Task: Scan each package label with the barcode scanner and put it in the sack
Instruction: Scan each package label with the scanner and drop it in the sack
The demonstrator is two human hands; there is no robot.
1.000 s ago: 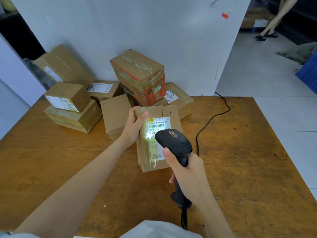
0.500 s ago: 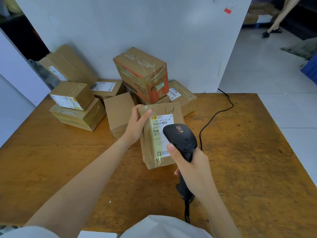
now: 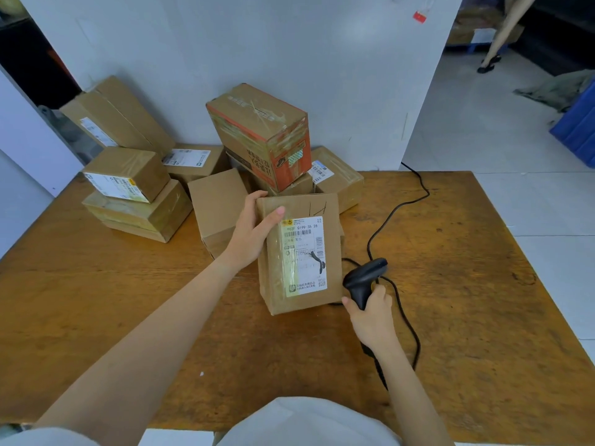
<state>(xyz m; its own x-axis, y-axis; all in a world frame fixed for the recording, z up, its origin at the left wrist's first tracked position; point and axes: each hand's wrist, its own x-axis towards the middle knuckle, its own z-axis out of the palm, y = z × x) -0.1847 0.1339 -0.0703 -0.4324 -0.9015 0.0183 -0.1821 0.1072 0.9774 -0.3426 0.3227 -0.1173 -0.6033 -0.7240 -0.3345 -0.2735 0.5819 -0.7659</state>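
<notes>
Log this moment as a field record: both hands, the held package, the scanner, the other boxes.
left hand: grips the package at its upper left edge, thumb on the front
label: faces the camera
right hand: holds the scanner by its handle
scanner: right of the package, low over the table
other boxes: piled at the table's back
sack: not in view

Brown cardboard packages (image 3: 299,252): nine that I can make out, and the pile may hide more.
White printed labels (image 3: 304,233) facing me: five.
Black handheld barcode scanner (image 3: 363,278): just the one.
Black cable (image 3: 386,217): one.
My hands: two, left hand (image 3: 254,233) and right hand (image 3: 373,313).
Brown wooden table (image 3: 450,284): one.
Blue plastic crate (image 3: 576,133): one.
Small red tag (image 3: 419,17): one.
</notes>
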